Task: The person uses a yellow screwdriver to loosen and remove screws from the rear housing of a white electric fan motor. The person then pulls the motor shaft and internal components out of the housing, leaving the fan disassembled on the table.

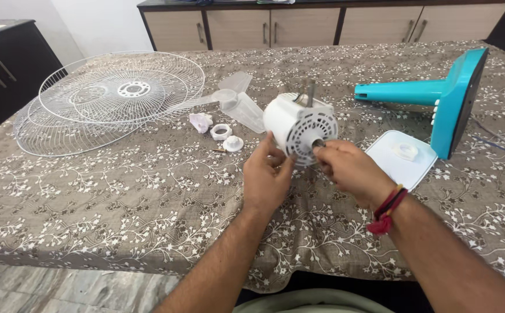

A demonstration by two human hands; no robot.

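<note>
While the two wire fan guards (110,98) lie stacked at the far left of the surface (119,203), well apart from your work, the small white nuts (226,137) and the clear blade (238,101) sit just beside your left forearm's path; a careless sweep could knock them off. Your left hand (267,177) cups the front of the white fan motor (300,127), which stands near the middle of the surface, fingers loosely closed on its housing. Your right hand (351,171) pinches the metal shaft (317,143) at its face. Twisting hard with so light a brace could tip or roll the motor. Further right, the white cover (403,157) and the teal stand (449,98) lie close enough for your right elbow to nudge.
</note>
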